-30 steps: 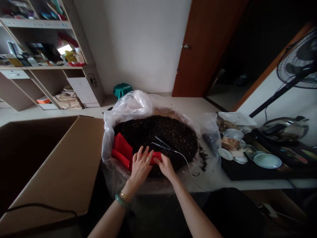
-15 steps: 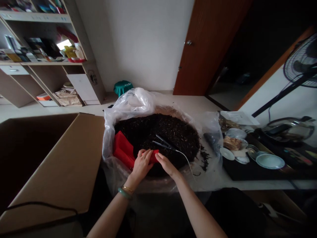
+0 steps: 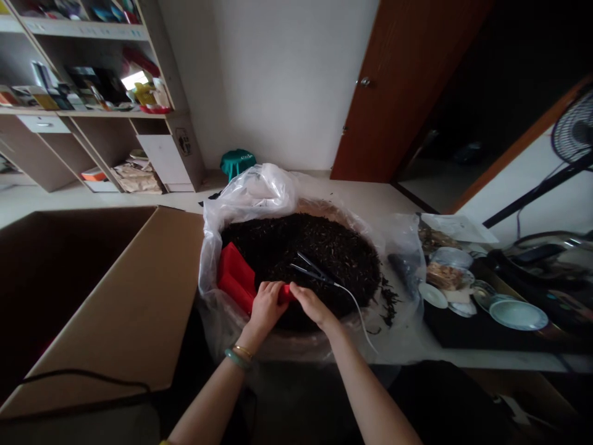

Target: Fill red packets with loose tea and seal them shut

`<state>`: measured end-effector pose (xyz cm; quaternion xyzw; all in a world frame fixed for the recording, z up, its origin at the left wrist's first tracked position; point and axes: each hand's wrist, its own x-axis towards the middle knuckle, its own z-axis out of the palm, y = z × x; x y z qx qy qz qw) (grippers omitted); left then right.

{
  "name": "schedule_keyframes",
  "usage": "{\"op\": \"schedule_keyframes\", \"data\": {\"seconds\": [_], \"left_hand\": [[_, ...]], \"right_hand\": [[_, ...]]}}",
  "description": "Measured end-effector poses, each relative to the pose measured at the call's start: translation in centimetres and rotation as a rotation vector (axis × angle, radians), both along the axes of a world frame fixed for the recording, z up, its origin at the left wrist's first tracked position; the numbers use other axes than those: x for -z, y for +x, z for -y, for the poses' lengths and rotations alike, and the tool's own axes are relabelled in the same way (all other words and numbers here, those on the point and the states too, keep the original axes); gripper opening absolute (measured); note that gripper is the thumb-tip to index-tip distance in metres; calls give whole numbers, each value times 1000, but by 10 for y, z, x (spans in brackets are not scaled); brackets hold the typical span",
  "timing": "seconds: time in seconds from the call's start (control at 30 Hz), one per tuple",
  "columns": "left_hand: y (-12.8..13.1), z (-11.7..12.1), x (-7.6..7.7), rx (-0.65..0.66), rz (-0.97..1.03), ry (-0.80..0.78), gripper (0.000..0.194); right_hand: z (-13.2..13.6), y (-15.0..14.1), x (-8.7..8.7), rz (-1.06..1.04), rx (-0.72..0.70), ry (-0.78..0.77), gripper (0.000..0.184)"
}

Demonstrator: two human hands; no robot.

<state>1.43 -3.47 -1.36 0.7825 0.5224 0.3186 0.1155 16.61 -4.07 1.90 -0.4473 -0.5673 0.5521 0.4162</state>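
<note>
Both of my hands meet over the near side of a wide, plastic-lined container full of dark, dry, leaf-like bits (image 3: 343, 247). Between them is a small red packet (image 3: 286, 293), mostly covered by my fingers. My left hand (image 3: 267, 304) grips its left end, and my right hand (image 3: 309, 303) pinches the right end. A green bangle and a gold one circle my left wrist. Just beyond my hands, a slim black flat iron (image 3: 312, 270) with a white cord lies on the bits, its arms apart. Red sheets or bags (image 3: 235, 278) rest to the left of my hands.
An open cardboard box (image 3: 152, 296) stands at the left. Crumpled clear plastic (image 3: 266, 188) rises around the container's rim. On the right are a pale green bowl (image 3: 517, 312), a small white dish (image 3: 433, 295) and several bags. A fan (image 3: 574, 130) stands behind them.
The red packet shows less between my hands, its visible part narrower and more tightly folded or rolled. The view has turned slightly left. The flat iron and red sheets stay in place.
</note>
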Motion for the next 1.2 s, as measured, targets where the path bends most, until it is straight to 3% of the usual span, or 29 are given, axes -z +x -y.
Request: {"op": "schedule_keyframes", "data": {"seconds": [0.07,0.13,0.2,0.27,0.4,0.5,0.63,0.77,0.87,0.97,1.07,1.2], "left_hand": [[-1,-1,-1,-107,85,4,38],[-3,-2,-3,-188,159,14,36],[-3,-3,-5,-228,214,22,36],[-4,-3,-5,-239,265,19,36],[-4,-5,-2,-222,361,-15,37],[-5,-5,0,-218,390,-35,38],[-5,-6,0,-211,379,-23,39],[-6,-5,0,-208,376,-25,42],[-5,-5,0,-201,380,-33,44],[-5,-5,0,-197,381,-35,44],[-5,-5,1,-208,383,-29,45],[-6,-6,5,-198,380,-17,47]], "right_hand": [[-12,7,7,-3,167,16,61],[-24,13,21,84,323,53,51],[-35,15,36,341,287,161,33],[-45,15,49,437,249,216,23],[-63,17,58,509,245,265,44],[-75,18,54,638,194,288,61],[-77,4,45,881,-49,311,77],[-66,-15,37,1060,-16,322,44],[-59,-15,31,1100,19,285,35],[-57,-4,24,1038,60,250,32],[-59,14,13,834,114,277,34],[-57,33,-19,583,176,355,35]]}}
